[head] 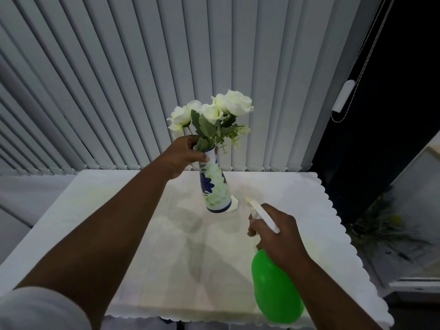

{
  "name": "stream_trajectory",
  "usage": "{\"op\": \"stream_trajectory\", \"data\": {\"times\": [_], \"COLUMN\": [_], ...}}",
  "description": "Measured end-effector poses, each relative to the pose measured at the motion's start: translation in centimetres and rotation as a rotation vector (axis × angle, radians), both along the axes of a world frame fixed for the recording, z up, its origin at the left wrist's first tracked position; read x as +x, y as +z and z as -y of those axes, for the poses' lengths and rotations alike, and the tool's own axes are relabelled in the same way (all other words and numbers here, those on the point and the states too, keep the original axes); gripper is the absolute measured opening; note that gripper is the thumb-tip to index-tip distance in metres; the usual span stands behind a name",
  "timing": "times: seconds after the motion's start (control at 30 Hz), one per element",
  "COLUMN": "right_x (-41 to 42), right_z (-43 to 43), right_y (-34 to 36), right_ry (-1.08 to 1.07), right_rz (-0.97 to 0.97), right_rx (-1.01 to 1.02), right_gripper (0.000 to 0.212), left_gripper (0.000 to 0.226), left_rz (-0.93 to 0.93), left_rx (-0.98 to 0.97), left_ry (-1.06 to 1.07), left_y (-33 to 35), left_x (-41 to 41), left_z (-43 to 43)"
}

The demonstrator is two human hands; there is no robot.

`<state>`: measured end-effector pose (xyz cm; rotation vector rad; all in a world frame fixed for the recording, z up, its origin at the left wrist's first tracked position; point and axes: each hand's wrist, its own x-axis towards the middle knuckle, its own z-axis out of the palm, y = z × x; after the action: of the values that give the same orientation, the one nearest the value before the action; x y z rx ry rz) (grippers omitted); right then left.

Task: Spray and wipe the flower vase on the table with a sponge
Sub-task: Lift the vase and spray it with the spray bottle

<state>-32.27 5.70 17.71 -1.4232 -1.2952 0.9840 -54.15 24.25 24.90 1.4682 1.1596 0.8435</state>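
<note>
While spraying looks under way, nothing shows a wipe yet.
Stage: spray step, judged from nozzle aimed at vase; wiping left to do.
Vase (215,184): one, white with blue and green pattern, lifted off the table (133,210), tilted, base nearer the bottle.
Left hand (183,156): fingers wrapped tight round the vase neck, holding it up.
Right hand (277,231): closed round the head of the spray bottle (273,284); fingers curl toward the trigger, can't tell if squeezed.
Bottle: one, green body, white nozzle pointing at vase base, just beside it.
Flowers (214,110): one bunch, about five white roses, in vase mouth.
Sponge: none clearly seen; small white thing (234,204) behind vase base, can't tell what.
Blinds (142,79): behind vase.
Done: none confirmed.
</note>
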Motion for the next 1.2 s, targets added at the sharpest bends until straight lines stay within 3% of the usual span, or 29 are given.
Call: {"op": "stream_trajectory", "data": {"times": [0.3, 0.47, 0.67, 0.97, 1.2], "right_x": [1.8, 2.5, 3.0, 2.5, 2.6], "right_z": [0.4, -0.4, -1.4, -3.1, -3.6], "right_y": [-3.3, -5.1, -7.8, -9.5, -10.2], "right_ry": [0.004, -0.061, -0.103, -0.134, -0.144], "right_rz": [0.083, 0.097, 0.147, 0.108, 0.088], "right_rx": [-0.029, -0.066, -0.071, -0.081, -0.115], "right_gripper": [0.020, 0.025, 0.036, 0.039, 0.024], "left_gripper": [0.048, 0.036, 0.059, 0.062, 0.063], "left_rz": [-0.038, -0.125, -0.212, -0.327, -0.343], "left_rx": [-0.024, 0.023, 0.016, 0.005, -0.004], "left_ry": [0.049, 0.164, 0.231, 0.212, 0.193], "left_y": [-2.5, -5.6, -10.7, -15.8, -18.0], "left_x": [0.6, 2.4, 4.3, 6.4, 6.8], "left_z": [-1.0, -1.7, -4.3, -8.4, -9.3]}}
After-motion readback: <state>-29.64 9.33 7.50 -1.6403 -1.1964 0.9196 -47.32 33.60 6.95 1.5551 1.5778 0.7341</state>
